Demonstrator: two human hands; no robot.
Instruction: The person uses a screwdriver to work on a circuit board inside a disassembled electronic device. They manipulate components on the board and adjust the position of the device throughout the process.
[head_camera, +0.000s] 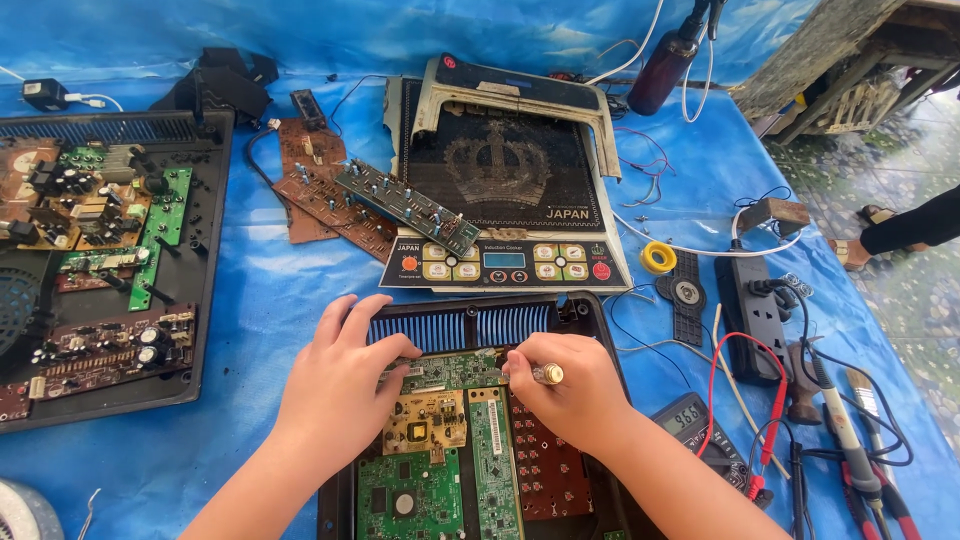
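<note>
Head view — steeply down, close

Blue tarp (270, 300) covers the ground in daylight; weathered wooden bench (850, 60) at top right, patterned tile floor (900, 170) beyond it.

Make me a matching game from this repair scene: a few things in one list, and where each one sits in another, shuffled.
Things:
1. solder spool
2. multimeter
3. dark bottle
4. screwdriver

Places:
A. in the right hand
B. at the far edge of the blue tarp, behind the cooktop panel
C. just right of the cooktop panel's button strip
D. beside the right forearm, with red and black leads

Pairs: 1-C, 2-D, 3-B, 4-A
</note>
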